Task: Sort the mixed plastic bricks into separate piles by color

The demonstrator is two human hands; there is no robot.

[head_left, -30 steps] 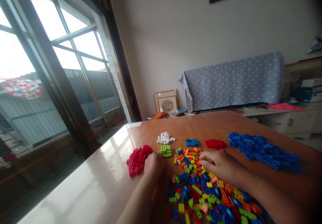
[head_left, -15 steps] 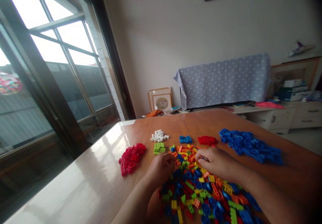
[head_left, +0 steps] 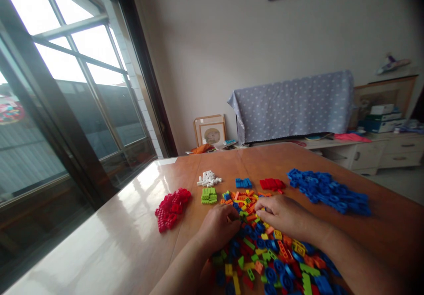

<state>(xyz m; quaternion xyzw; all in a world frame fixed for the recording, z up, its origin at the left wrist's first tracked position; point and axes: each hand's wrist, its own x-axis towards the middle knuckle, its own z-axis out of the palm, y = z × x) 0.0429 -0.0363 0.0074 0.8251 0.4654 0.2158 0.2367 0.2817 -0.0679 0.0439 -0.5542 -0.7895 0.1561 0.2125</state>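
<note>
A mixed pile of small toy building bricks (head_left: 261, 255) in orange, yellow, green, red and blue spreads under and between my hands. My left hand (head_left: 220, 225) rests at the pile's left edge, its fingers curled inward over the bricks; whatever they grip is hidden. At the pile's upper right my right hand (head_left: 276, 211) has thumb and fingers drawn together, and anything between them is too small to name. Just beyond my left hand lie green bricks (head_left: 209, 196) in a neat group. Past my right hand sit flat red bricks (head_left: 272, 184).
Sorted heaps ring the pile on the wooden table (head_left: 132, 242): crimson bricks (head_left: 172, 209) at left, white pieces (head_left: 209, 179) and a small blue group (head_left: 243, 183) at the back, a large blue heap (head_left: 327, 191) at right. A cloth-covered object (head_left: 291, 107) stands behind.
My left hand has moved slightly right and nearer over the pile, its fingers more curled. My right hand has shifted slightly left. The sorted heaps stay as they were.
</note>
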